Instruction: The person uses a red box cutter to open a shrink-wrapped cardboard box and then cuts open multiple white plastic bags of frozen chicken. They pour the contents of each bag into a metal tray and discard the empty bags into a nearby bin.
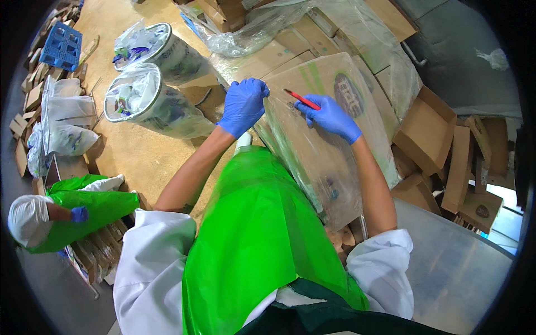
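Floor (128, 151): tan, flat and matte, spread under the stacks and bins.
Carton stack (312, 33): brown corrugated boxes, square-edged, under loose, crinkled clear film that shines in folds.
Steel tabletop (458, 262): smooth grey metal sheet at the lower right, dull sheen.
Wrapped box (324, 139): large flat cardboard carton, rectangular, with green stripes and a dark oval mark on its face; tight glossy clear film covers it. It leans in front of the person, above the apron, between both hands.
Apron (257, 234): bright green, slick plastic, softly creased, over a white coat.
Loose cartons (430, 128): smaller brown boxes tumbled at the right, flaps open.
Bins (151, 100): two round containers lined with wrinkled clear bags, standing on the floor to the left.
Co-worker (61, 215): a person in a white hair cover and green apron at the lower left edge.
Blue crate (61, 44): plastic lattice, far upper left.
Left hand (243, 106): blue, smooth glove; grip closed on the film at the box's upper left edge.
Right hand (329, 117): blue glove, resting on the box face; grip closed around the red cutter.
Red cutter (301, 99): thin, straight and stick-like, its tip pointing at the film toward the left hand.
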`<state>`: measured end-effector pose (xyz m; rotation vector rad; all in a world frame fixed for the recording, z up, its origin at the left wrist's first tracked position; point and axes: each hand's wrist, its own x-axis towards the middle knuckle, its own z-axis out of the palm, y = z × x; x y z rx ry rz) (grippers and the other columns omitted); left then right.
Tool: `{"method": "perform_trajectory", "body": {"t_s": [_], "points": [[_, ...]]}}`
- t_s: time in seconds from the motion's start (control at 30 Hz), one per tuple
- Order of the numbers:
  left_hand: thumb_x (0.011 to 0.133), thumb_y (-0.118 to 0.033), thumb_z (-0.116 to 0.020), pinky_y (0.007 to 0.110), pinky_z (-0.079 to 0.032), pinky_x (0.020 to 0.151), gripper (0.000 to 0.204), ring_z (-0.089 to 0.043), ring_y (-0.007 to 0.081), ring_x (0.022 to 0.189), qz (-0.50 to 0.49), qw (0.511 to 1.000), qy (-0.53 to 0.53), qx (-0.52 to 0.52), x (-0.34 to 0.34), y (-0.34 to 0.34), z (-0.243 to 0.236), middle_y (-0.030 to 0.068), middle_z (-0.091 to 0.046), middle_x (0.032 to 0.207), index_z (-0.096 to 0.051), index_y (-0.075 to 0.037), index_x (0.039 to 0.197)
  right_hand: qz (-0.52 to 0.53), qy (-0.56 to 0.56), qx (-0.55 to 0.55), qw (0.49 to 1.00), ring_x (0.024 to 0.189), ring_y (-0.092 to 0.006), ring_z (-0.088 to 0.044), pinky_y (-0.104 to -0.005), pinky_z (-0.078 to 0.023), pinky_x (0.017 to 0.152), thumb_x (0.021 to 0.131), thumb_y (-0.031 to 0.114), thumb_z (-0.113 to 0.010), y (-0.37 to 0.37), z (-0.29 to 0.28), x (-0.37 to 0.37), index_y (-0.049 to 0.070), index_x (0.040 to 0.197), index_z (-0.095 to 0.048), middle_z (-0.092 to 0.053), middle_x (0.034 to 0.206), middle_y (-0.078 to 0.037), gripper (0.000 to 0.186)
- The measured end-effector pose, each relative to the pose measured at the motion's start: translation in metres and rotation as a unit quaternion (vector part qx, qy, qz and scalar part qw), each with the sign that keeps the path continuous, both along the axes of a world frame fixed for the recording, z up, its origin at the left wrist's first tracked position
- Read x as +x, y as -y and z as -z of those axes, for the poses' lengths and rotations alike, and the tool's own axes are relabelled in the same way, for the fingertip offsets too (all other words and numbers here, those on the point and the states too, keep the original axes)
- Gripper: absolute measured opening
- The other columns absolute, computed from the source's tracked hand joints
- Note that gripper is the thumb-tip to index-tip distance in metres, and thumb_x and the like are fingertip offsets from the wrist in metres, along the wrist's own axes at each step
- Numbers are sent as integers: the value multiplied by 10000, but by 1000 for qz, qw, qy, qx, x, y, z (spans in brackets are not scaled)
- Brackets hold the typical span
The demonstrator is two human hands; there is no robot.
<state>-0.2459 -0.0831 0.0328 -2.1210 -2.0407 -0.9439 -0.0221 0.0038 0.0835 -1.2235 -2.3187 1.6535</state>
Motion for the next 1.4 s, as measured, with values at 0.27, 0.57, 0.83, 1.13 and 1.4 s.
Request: {"method": "perform_trajectory", "body": {"t_s": [0.27,0.57,0.83,1.13,1.4], "points": [[687,-21,-543,475,-436,640,170,-596,380,730,-96,989,109,-9,17,1,-1,159,-610,751,-574,-91,838,-22,-54,24,998,673,-87,-553,-272,-424,602,947,362,-526,-14,-5,-6,62,991,-578,-573,713,-16,308],[714,12,-484,433,-455,649,136,-593,361,713,-131,964,230,-19,17,10,3,171,-592,751,-542,-67,808,-180,24,329,927,797,-402,-598,-488,-443,671,943,316,-454,-42,-4,-54,98,1043,-531,-628,872,-202,252],[786,-28,-526,389,-473,808,234,-605,304,903,-45,955,289,57,26,13,25,168,-644,941,-663,-68,972,-224,-58,351,907,816,-396,-625,-470,-475,658,918,167,-502,-39,-1,-57,115,1131,-613,-646,958,-217,246],[755,-63,-530,462,-425,665,59,-543,394,723,-125,957,259,34,28,19,8,200,-571,770,-570,-37,788,-236,-27,418,877,883,-408,-573,-466,-462,727,884,83,-513,-39,19,-28,56,1087,-537,-570,962,-214,206],[751,-103,-598,461,-415,700,147,-523,402,813,-98,993,57,38,29,20,-11,212,-537,864,-557,-11,858,-176,76,475,859,771,-303,-586,-412,-464,717,908,147,-522,-37,24,11,31,981,-609,-598,861,-160,163]]}}
